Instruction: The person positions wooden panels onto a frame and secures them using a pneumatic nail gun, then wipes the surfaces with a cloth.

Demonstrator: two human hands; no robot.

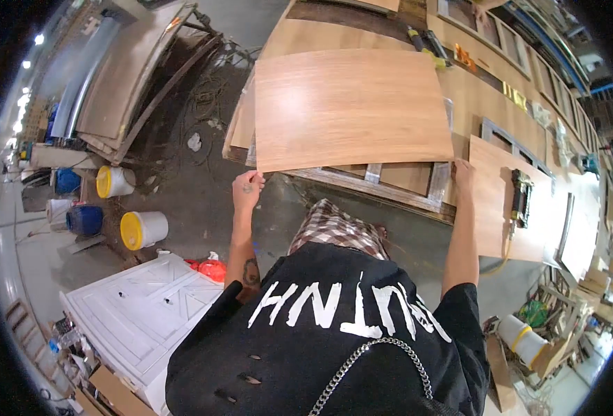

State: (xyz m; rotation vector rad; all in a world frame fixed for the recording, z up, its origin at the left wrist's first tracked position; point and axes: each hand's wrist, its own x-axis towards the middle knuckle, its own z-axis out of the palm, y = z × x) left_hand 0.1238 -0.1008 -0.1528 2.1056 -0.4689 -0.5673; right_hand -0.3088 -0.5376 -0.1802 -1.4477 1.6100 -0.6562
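Note:
A wide wood-grain panel (351,111) is tilted over a grey slatted frame (373,173) on the stack of boards in front of me. My left hand (249,188) has its fingers closed at the panel's near left corner. At the near right corner, my right hand (463,173) grips the same panel; its fingertips are partly hidden. The panel covers most of the frame, leaving its near rail and a crosspiece showing. To the right of my right hand lies another wood-grain board (490,201) with a nail gun (521,199) on it.
Dark-and-yellow hand tools (428,47) lie beyond the panel. Boards lean on a rack (136,76) at the far left. Yellow-lidded buckets (144,230) stand on the floor. White panelled doors (140,312) lie at lower left. Another person's hand (483,14) shows at the far bench.

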